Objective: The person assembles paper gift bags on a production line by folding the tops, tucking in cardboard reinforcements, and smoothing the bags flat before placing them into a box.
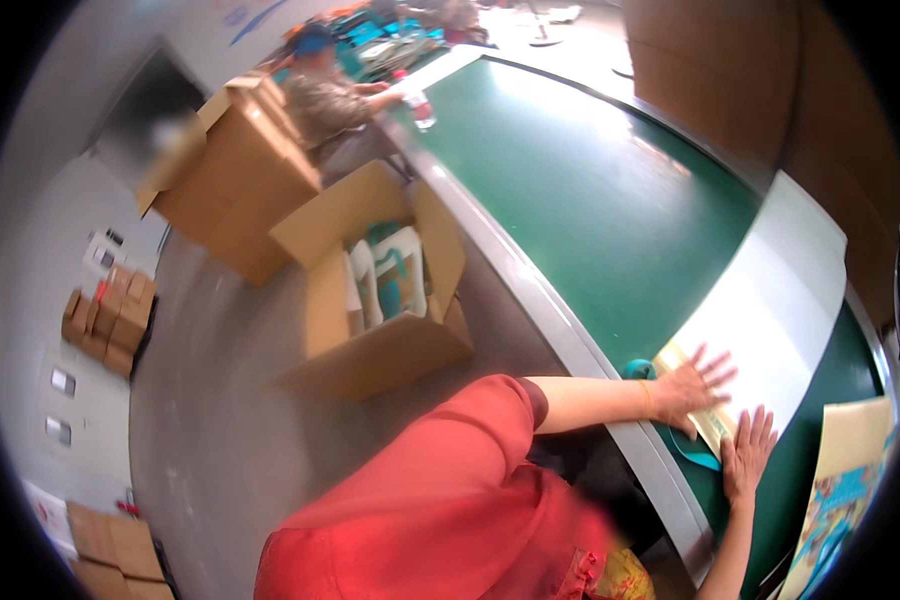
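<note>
My left hand (688,388) lies flat with fingers spread on the near end of a long white sheet (770,300). Close to its right, my right hand (747,456) rests at the sheet's near corner, fingers stretched out. Between the hands shows a yellowish printed edge (712,425) of the sheet. A teal ribbon (700,458) loops out below this edge, and another teal piece (638,370) lies beside my left wrist. Whether the ribbon is fixed to the sheet cannot be made out. Neither hand grips anything.
The green table (570,200) has a metal rim (530,290). Printed pieces with teal ribbon (840,500) lie at right. An open carton (380,355) holds white and teal bags (395,275). Beyond are a taller carton (235,190), a bottle (420,108) and a seated person (325,105).
</note>
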A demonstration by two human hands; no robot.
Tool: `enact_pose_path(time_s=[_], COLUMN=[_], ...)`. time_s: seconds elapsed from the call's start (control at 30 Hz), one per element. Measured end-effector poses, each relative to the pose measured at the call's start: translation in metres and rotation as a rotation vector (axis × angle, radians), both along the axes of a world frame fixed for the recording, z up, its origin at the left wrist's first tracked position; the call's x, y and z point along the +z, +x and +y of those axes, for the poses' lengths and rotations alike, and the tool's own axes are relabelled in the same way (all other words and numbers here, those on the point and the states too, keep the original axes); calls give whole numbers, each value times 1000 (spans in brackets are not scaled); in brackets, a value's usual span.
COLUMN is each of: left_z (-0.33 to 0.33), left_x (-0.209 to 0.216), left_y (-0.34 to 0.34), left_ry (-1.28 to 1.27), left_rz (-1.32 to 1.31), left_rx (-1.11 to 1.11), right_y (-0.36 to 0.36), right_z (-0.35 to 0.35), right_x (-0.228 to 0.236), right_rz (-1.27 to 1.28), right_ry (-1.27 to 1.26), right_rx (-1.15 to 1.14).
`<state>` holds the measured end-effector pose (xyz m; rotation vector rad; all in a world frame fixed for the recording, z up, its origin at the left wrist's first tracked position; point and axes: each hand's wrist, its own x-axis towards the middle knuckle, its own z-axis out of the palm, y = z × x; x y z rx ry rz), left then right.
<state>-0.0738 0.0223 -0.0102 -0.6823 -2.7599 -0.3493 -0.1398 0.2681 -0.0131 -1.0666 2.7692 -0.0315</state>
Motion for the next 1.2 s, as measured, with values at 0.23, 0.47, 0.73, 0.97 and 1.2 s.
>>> enact_pose_path(time_s=[0.23,0.47,0.73,0.97,1.2], left_z=[21,35,5,-12,-22], left_x=[-45,-62,22,56,101], left_y=[-1,-29,-4,30,32], left_ry=[-298,-194,-190,-193,-183], left_rz=[199,461,71,99,138], left_rx=[-17,-25,-209,-237,-217], right_y=[2,-44,-12,51,50], right_z=[-4,67,99,64,38], right_x=[9,-52,-11,18,48], right_rz=[-71,-586,-791,-47,185], right_ry=[54,-978,-926,-696,-814], right_rx=[6,-185,-175,171,212])
